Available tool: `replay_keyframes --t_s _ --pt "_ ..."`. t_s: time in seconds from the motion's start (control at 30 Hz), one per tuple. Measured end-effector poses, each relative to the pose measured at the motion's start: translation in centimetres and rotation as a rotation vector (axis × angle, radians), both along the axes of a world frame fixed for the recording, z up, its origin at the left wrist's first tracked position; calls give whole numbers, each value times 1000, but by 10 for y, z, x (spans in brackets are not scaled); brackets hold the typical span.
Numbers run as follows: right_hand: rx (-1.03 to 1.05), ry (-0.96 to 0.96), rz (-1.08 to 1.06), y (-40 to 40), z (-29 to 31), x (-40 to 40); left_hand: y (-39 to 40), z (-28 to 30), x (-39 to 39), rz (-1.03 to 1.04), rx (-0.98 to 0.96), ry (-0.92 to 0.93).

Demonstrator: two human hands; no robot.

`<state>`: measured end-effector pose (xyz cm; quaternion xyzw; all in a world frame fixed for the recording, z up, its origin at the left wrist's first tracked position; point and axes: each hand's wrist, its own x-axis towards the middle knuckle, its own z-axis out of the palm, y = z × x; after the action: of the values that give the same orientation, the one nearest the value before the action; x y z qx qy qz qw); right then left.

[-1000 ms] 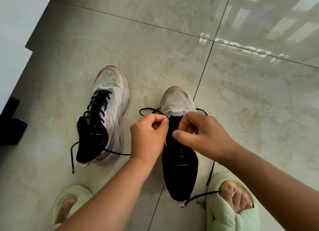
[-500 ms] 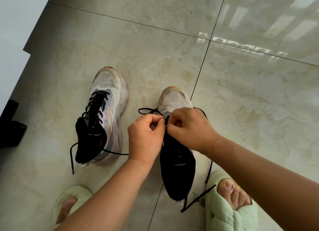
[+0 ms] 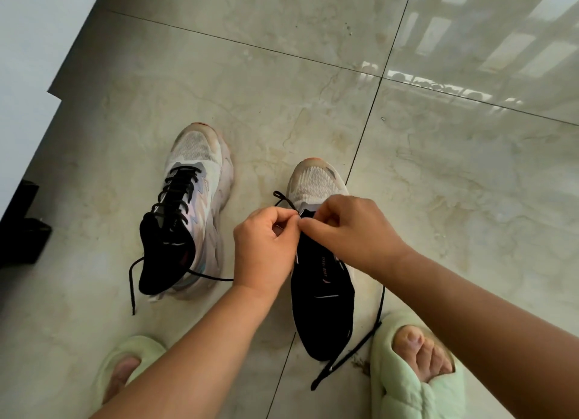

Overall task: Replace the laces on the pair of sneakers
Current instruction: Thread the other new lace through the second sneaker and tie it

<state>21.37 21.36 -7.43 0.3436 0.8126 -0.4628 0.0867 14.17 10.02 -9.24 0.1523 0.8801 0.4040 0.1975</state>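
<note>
Two white mesh sneakers with black tongues stand on the tiled floor. The left sneaker [image 3: 191,205] is laced with a black lace whose loose ends trail on the floor. Over the right sneaker [image 3: 319,268] my left hand [image 3: 266,249] and my right hand [image 3: 351,230] meet fingertip to fingertip at the lowest eyelets, both pinching the black lace [image 3: 283,199]. One end of that lace loops out to the left by the toe. Its other end [image 3: 351,353] runs down the shoe's right side to the floor. The eyelets themselves are hidden by my fingers.
My feet in pale green slippers sit at the bottom: the left slipper [image 3: 125,365] and the right slipper [image 3: 413,371], the latter touching the trailing lace end. A dark object [image 3: 22,237] lies at the left edge by the white wall [image 3: 34,42].
My right hand has moved left until its fingertips meet those of my left hand at the lace. The trailing lace end by my right slipper has shifted slightly.
</note>
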Motion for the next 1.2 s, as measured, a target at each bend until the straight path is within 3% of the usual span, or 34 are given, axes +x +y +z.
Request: replay_keyframes --t_s 0.23,0.47,0.57,0.63,0.7,0.77,1.0,1.1,1.2 --pt "221 -120 224 -6 -4 -18 -8 0 1 -31 20 7" --pt "-183 100 92 -4 7 5 -13 2 6 -56 -19 143" --pt "-237 210 -156 5 -3 12 -10 0 1 -63 -43 62" --pt "-86 190 -298 20 -17 13 -5 -1 -6 -38 -29 -42" --pt "140 -4 -227 35 -33 16 1 -3 -16 22 -29 -93" --pt "240 -160 -122 41 -48 19 8 -7 -28 59 -72 -163" --pt "477 -287 167 40 -64 6 43 -14 -47 -265 -214 -216" --pt "329 -277 76 47 -65 1 51 -13 -46 -309 -298 -187" --pt "25 -99 -306 53 -60 2 46 -15 -45 -292 -276 -117"
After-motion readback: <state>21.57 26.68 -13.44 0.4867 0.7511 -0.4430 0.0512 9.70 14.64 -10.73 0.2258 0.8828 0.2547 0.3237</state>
